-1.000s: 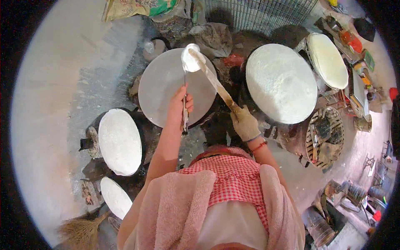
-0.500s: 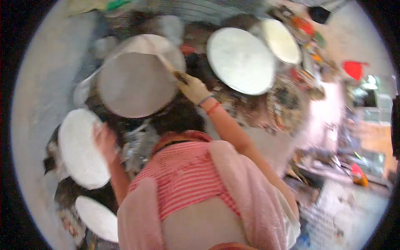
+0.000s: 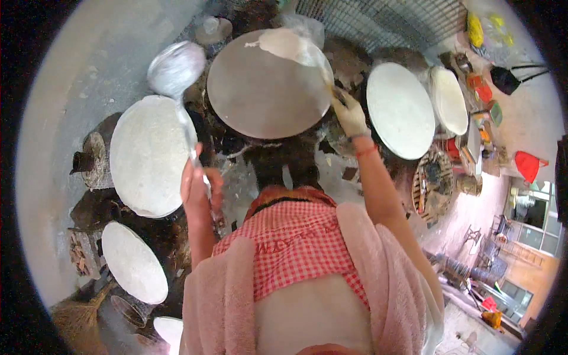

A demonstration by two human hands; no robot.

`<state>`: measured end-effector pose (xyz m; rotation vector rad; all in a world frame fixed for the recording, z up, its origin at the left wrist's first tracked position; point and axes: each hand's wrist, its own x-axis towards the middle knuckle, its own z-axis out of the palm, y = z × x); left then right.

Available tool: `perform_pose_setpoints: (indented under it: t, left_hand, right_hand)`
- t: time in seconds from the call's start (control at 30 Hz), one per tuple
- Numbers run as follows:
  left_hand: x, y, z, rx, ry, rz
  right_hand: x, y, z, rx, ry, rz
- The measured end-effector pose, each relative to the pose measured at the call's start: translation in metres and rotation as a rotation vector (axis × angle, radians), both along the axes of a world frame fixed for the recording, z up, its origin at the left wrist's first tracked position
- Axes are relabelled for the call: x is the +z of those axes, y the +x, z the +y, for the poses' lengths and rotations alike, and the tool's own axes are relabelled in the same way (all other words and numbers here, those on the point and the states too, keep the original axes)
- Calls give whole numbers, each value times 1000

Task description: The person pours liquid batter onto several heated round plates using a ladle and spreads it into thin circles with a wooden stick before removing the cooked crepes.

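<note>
My left hand (image 3: 201, 183), bare, has its fingers round the handle of a metal ladle (image 3: 176, 68). The ladle's pale, batter-smeared bowl hangs beyond the white round sheet on the left griddle (image 3: 152, 157). My right hand (image 3: 350, 112), in a light glove, grips the wooden handle of a scraper (image 3: 326, 80). Its blade, partly hidden in pale batter, lies at the right edge of the dark round griddle (image 3: 260, 89) before me. A patch of white batter (image 3: 283, 44) covers that griddle's far right part; the rest of its surface is bare.
On the right stand another griddle with a white sheet (image 3: 400, 111) and a paler oval one (image 3: 448, 100). More white rounds (image 3: 135, 263) sit at the lower left, near a straw broom (image 3: 83, 319). A round basket (image 3: 433, 183) rests at right. A wire grate (image 3: 384, 21) stands behind.
My view has swung, so everything sits differently in the picture. The ladle is now plainly in my left hand, which was blurred beside the left griddle. Batter has shifted to the dark griddle's right.
</note>
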<state>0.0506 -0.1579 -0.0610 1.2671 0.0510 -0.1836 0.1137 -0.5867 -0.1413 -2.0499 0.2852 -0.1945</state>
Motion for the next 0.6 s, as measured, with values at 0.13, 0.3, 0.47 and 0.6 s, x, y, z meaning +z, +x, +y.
perform_pose_setpoints:
  t: [0.13, 0.3, 0.47, 0.6]
  left_hand:
    - [-14, 7, 11, 84, 52, 74]
    - [-25, -47, 10, 364, 117, 163]
    - [-29, -69, -1, 432, 188, 112]
    - [-27, -95, -32, 493, 175, 196]
  right_hand:
    - [-39, 9, 60, -51, -43, -44]
    - [19, 31, 42, 137, 38, 350]
    - [-29, 15, -3, -54, 71, 143]
    - [-31, 45, 40, 190, 70, 199]
